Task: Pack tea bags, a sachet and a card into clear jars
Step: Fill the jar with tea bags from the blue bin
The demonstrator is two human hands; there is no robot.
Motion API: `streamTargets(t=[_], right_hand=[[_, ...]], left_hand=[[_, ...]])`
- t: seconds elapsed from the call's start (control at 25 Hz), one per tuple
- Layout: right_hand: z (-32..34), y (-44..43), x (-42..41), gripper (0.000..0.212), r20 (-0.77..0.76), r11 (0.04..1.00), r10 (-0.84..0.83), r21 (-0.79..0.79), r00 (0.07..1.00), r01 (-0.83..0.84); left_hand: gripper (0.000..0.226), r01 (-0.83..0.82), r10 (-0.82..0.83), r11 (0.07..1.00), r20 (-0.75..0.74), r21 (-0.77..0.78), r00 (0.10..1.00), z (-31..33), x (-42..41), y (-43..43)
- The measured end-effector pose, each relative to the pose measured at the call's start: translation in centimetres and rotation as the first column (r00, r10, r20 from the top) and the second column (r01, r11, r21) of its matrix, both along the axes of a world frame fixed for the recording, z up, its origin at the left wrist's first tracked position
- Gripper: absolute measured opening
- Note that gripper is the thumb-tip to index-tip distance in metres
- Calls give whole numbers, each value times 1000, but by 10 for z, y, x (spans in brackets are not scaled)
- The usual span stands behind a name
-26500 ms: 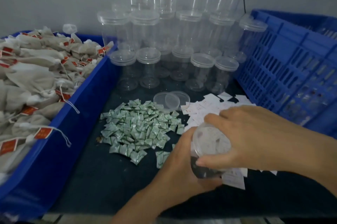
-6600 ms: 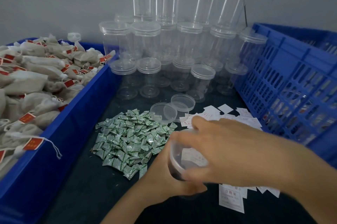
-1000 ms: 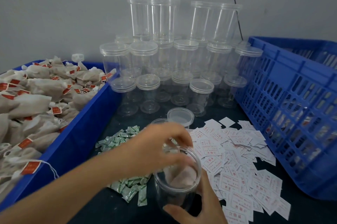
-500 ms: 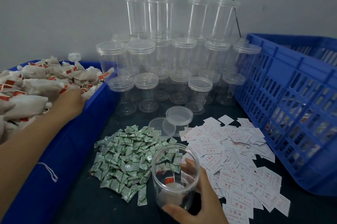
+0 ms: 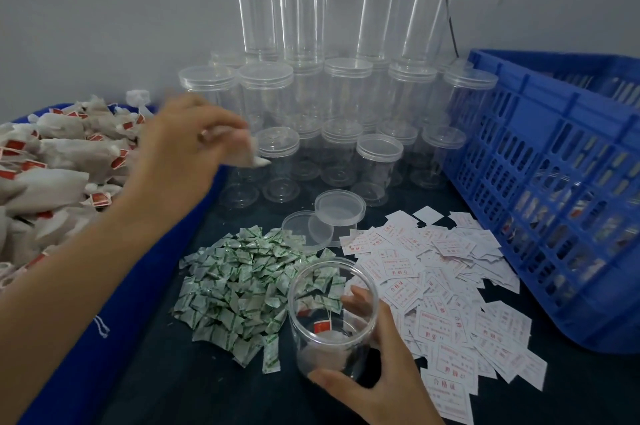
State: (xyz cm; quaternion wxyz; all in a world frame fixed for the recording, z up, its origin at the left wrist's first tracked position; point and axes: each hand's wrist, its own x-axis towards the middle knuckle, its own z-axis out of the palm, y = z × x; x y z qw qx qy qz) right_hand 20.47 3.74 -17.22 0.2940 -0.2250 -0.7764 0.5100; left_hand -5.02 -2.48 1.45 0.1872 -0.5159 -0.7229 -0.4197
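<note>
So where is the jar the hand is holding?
In the head view the open jar stands low and centre, gripped by the right hand, between the green sachets on its left and the white cards on its right.

Left: bin [image 5: 114, 338] heaped with tea bags [image 5: 59, 178]; rear centre, by the wall: lidded jars [image 5: 339, 95] in tiers; right: crate [image 5: 554, 182]. On the table [image 5: 207, 390] between: sachet pile [image 5: 239, 279] left, card pile [image 5: 450, 286] right, two loose lids [image 5: 339, 208] behind. Front: open jar [image 5: 332, 320] holding one tea bag [image 5: 325, 338], right hand [image 5: 381, 383] round it; left hand [image 5: 180, 154] over the bin's edge, pinching a second tea bag [image 5: 247, 156].
</note>
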Motion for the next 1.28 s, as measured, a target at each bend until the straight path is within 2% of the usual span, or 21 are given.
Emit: streamTargets(t=[0.04, 0.12, 0.2, 0.24, 0.28, 0.32, 0.44, 0.52, 0.56, 0.64, 0.68, 0.72, 0.8, 1.0, 1.08, 1.16, 1.24, 1.28], right_hand=[[1, 0, 0, 92, -4, 1000, 1, -2, 1000, -1], [2, 0, 0, 92, -11, 1000, 9, -5, 1000, -9], [1, 1, 0, 91, -4, 999, 29, 16, 1000, -29], [1, 0, 0, 92, -1, 999, 27, 26, 1000, -27], [2, -1, 0, 95, -2, 1000, 11, 20, 1000, -10], [3, -1, 0, 95, -8, 1000, -7, 2, 1000, 7], [2, -2, 2, 91, -9, 1000, -9, -26, 1000, 9], [3, -2, 1, 90, -12, 1000, -5, -29, 1000, 5], [4, -1, 1, 89, -12, 1000, -3, -31, 1000, 3], [3, -1, 1, 89, -12, 1000, 2, -31, 1000, -2], [3, -1, 1, 90, -10, 999, 4, -32, 1000, -4], [4, -1, 2, 91, -6, 999, 5, -32, 1000, -5], [3, -1, 2, 92, -2, 1000, 0, -28, 1000, 0], [1, 0, 2, 92, -2, 1000, 2, -16, 1000, -3], [1, 0, 1, 93, -6, 1000, -2, -3, 1000, 2], [0, 0, 0, 93, -9, 1000, -9, 4, 1000, 9], [0, 1, 0, 94, -10, 1000, -16, 7, 1000, 16], [-1, 1, 0, 94, -12, 1000, -16, 5, 1000, 16]], left_hand=[[16, 181, -179, 983, 62, -30, 982, 2, 24, -2], [16, 481, -450, 868, 219, -122, 866, -1, 67, -7], [15, 614, -528, 735, 327, -286, 784, -13, 93, -7], [15, 590, -512, 706, 293, -392, 808, -19, 97, -5], [15, 527, -478, 719, 228, -453, 848, -22, 93, -3], [15, 452, -428, 771, 160, -449, 889, -22, 82, -1], [18, 166, -179, 948, -26, -270, 983, -8, 23, 5], [24, -132, 93, 949, -145, -288, 985, -6, -26, 4], [28, -276, 217, 890, -196, -363, 956, -11, -51, 1], [28, -478, 396, 652, -273, -589, 877, -29, -91, -11], [25, -498, 448, 528, -272, -688, 852, -38, -104, -17], [20, -471, 476, 456, -240, -755, 846, -46, -115, -23], [14, -439, 471, 413, -226, -798, 853, -54, -127, -29], [15, -468, 443, 346, -298, -813, 845, -54, -132, -28], [12, -469, 445, 380, -287, -797, 848, -58, -132, -30], [3, -521, 431, 515, -319, -681, 844, -62, -132, -34], [13, -567, 445, 653, -352, -503, 824, -67, -129, -36], [16, -565, 470, 707, -313, -426, 825, -66, -127, -35]])
